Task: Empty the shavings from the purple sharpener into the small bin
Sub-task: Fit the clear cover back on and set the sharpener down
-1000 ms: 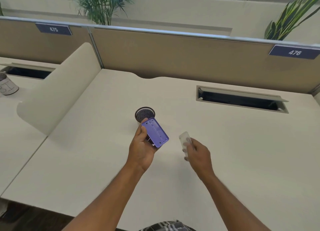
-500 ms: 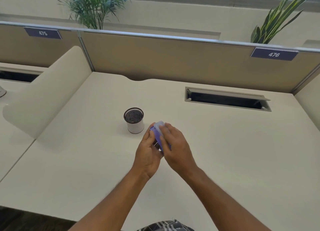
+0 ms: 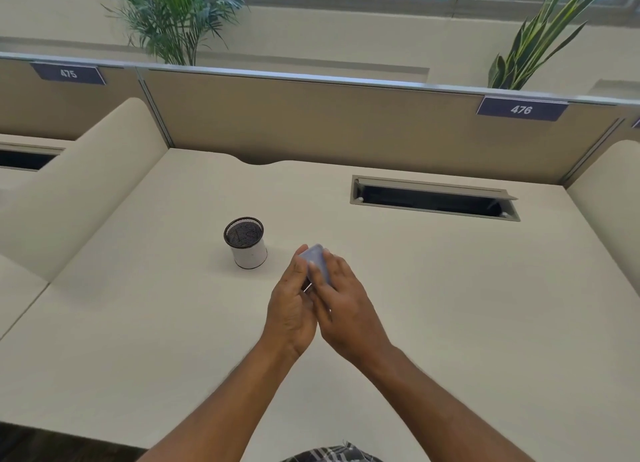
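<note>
The small bin [image 3: 246,242] stands upright on the bench [image 3: 450,288], just left of my hands and apart from them, its dark mesh mouth open to the top. My left hand [image 3: 291,305] is curled around the purple sharpener [image 3: 317,262], which sits above the bench between both palms, and my right hand [image 3: 346,305] is closed over its clear cover from the other side. I judge I am pressing that cover home, so I should keep the body braced with the left, line the edges up square and push evenly until it seats, without tilting it in case loose shavings fall. The bench is pale, smooth and bare, with a cable slot [image 3: 433,198] to the right; beyond it a tan partition [image 3: 311,122], then plants by a window
</note>
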Demonstrator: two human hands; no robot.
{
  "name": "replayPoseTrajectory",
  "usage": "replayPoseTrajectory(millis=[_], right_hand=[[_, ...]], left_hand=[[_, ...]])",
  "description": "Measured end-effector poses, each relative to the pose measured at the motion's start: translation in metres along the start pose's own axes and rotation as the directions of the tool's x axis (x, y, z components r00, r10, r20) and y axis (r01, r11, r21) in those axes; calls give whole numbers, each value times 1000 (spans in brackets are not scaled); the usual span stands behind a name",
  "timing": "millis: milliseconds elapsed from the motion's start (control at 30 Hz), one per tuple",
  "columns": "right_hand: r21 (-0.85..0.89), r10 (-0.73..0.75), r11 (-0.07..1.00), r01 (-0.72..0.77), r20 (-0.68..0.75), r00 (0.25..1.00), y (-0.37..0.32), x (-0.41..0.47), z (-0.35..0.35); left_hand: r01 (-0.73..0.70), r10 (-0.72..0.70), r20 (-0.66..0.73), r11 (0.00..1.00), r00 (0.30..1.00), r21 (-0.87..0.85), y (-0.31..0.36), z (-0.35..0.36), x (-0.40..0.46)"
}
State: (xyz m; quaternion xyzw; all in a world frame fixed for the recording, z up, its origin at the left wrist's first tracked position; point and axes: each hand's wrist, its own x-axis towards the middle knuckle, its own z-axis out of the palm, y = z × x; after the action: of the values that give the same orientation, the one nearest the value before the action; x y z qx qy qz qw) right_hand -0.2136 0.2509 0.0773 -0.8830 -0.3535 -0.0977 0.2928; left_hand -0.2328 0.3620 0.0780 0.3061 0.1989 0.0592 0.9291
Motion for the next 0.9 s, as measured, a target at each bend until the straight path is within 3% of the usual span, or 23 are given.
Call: replayPoseTrajectory(millis=[300, 567, 900], right_hand=[[-60, 0, 998, 3, 39, 999, 21, -14, -8], [-37, -106, 993, 108, 36, 994, 36, -23, -18], [-22, -127, 992, 125, -216, 968, 50, -40, -18]], left_hand=[[-7, 8, -28, 1000, 1000, 11, -17, 21, 0], [10, -11, -84, 1000, 996, -9, -25, 28, 4], [55, -52, -94, 998, 994, 29, -34, 27, 5]])
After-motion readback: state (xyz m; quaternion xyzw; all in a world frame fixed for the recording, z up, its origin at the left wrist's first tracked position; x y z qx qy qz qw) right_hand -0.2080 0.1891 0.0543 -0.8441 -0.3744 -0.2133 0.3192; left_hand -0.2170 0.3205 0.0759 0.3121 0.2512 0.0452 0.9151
